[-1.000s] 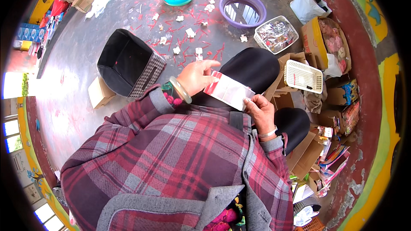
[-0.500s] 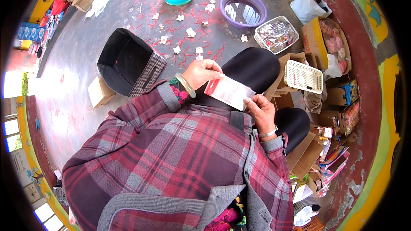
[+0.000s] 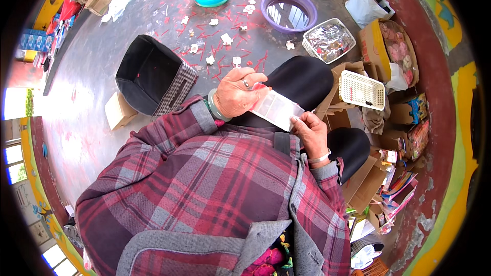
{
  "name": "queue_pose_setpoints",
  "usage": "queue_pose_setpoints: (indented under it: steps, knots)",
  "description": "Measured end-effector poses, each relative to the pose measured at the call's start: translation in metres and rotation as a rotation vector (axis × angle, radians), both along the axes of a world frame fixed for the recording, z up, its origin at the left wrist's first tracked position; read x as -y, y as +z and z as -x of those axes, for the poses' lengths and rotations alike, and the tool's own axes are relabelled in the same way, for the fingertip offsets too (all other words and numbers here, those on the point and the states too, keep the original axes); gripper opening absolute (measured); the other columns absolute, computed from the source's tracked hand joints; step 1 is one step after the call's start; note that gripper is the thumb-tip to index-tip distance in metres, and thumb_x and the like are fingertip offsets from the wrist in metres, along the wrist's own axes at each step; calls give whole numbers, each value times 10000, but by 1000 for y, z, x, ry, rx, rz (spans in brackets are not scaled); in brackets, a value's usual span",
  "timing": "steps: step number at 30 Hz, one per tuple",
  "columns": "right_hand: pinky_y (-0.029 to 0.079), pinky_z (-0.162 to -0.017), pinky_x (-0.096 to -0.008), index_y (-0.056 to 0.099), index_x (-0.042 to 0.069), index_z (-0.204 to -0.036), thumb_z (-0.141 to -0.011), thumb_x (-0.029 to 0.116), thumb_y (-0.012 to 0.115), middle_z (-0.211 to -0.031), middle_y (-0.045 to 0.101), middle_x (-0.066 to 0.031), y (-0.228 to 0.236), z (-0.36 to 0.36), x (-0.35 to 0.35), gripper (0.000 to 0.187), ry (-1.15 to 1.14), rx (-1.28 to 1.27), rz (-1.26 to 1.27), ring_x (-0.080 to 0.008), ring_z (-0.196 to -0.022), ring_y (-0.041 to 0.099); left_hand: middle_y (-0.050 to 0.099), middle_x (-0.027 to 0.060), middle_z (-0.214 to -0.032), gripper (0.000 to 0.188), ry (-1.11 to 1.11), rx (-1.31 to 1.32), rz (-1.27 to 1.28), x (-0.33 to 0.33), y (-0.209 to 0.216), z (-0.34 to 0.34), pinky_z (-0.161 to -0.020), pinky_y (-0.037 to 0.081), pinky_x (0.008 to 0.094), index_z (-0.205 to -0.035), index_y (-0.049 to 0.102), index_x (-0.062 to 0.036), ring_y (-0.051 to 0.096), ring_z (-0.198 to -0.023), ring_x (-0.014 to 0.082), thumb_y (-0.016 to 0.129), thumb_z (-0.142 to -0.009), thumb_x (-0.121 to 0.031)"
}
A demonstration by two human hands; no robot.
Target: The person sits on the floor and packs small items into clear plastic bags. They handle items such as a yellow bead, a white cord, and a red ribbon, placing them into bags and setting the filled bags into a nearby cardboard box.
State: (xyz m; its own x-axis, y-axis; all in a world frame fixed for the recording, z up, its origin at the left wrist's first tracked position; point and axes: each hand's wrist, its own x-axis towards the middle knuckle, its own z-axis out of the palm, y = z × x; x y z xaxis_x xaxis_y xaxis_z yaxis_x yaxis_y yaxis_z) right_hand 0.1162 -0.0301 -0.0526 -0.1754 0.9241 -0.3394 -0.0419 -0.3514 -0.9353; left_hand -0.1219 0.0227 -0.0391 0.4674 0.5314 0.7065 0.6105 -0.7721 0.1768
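Observation:
Over my lap I hold a small flat packet (image 3: pixel 276 111), pale and see-through with a red end and faint dividing lines across it. My left hand (image 3: pixel 238 93), with a ring and a bracelet, is closed with its curled fingers on the red end and covers most of it. At the opposite end, my right hand (image 3: pixel 312 132) pinches the corner between thumb and fingers. The packet lies tilted, its right end lower than its left. Whatever is inside it is too small to make out.
Left of my knees stands a black open box (image 3: pixel 153 75). Ahead are a teal basin (image 3: pixel 213 1), a purple basin (image 3: pixel 266 11) and a white basket (image 3: pixel 330 60) of small wrapped items. Red strips and white pieces litter the floor. Cardboard boxes (image 3: pixel 364 180) and a cream basket (image 3: pixel 348 93) crowd my right.
My left hand has rolled over so its back faces up, and its fingers now cover the red end. My right hand keeps its pinch in nearly the same place.

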Motion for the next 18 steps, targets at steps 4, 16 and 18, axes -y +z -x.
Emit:
queue_pose_setpoints:
  steps: [4,16,18]
  knots:
    - [367,-509,-188,538,29,-690,-810,101,639,-615,513,25,2,0,0,173,5,2,-1,-41,-563,456,609,34,-877,181,-49,12,119,-1,-1,6,-707,446,307,-814,671,-119,551,-816,201,673,-639,-70]
    - [367,-507,-185,541,32,-701,-809,104,643,-616,514,29,-2,-1,0,165,5,2,-5,-36,-562,455,581,3,-887,319,-23,596,1425,1,-7,5,-688,441,229,-1021,580,-43,531,-741,81,701,-735,-117]
    - [366,-508,-183,539,34,-699,-809,103,642,-615,514,31,-3,-1,1,166,10,-4,-12,-34,-562,454,578,-8,-858,280,-25,633,1448,1,-12,3,-675,440,218,-983,583,-33,522,-737,63,702,-742,-113]
